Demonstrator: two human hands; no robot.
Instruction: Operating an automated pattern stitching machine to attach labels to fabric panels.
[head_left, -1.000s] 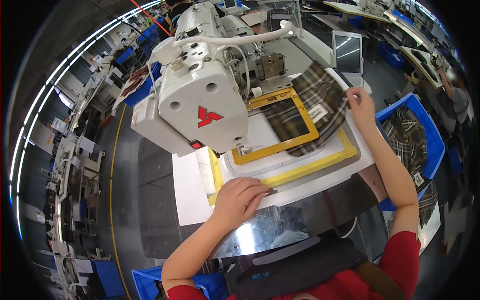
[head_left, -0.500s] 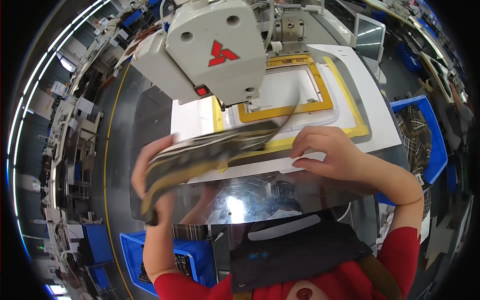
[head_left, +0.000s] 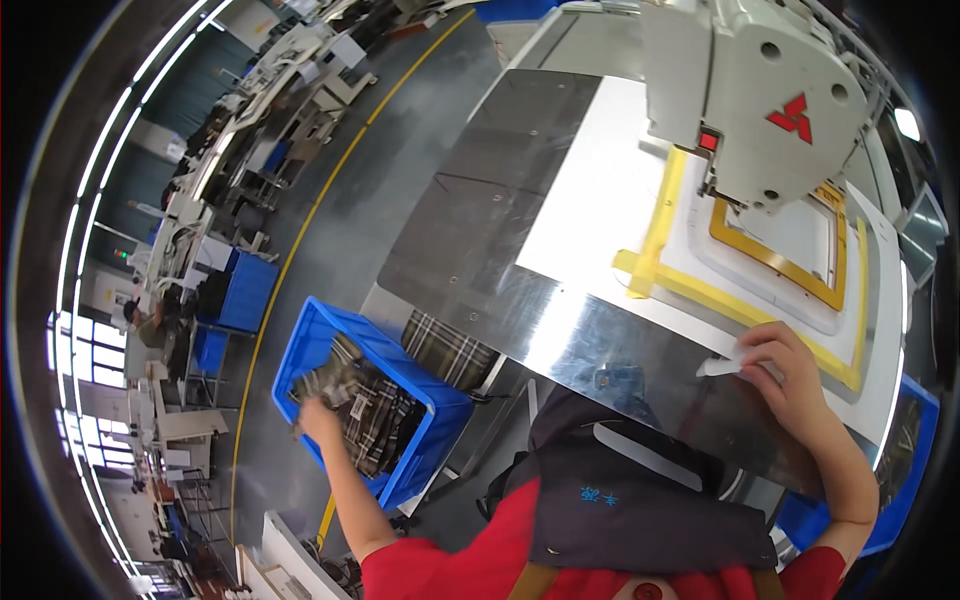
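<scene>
My left hand [head_left: 318, 422] reaches over the left rim of a blue bin [head_left: 425, 400], its fingers closed on a plaid cloth piece [head_left: 335, 378]. That piece is slightly blurred and lies against other brown and black plaid cloth [head_left: 378, 425] in the bin. At the front of the machine table, my right hand [head_left: 785, 378] pinches a small white scrap [head_left: 718, 367], its material unclear. Beyond that hand sits a yellow frame [head_left: 775, 258] under the white sewing machine head [head_left: 770, 100], on a white sheet edged with yellow tape [head_left: 710, 305].
The shiny metal table edge [head_left: 560, 340] runs between my arms. More plaid cloth [head_left: 447, 350] hangs behind the left bin. Another blue bin [head_left: 915, 460] stands at the right. A person [head_left: 150, 325] is far left, past a yellow floor line [head_left: 300, 235].
The view has turned left. My left hand has carried the plaid cloth from above the table down to the left blue bin. The right hand stays near the table's front with the white scrap.
</scene>
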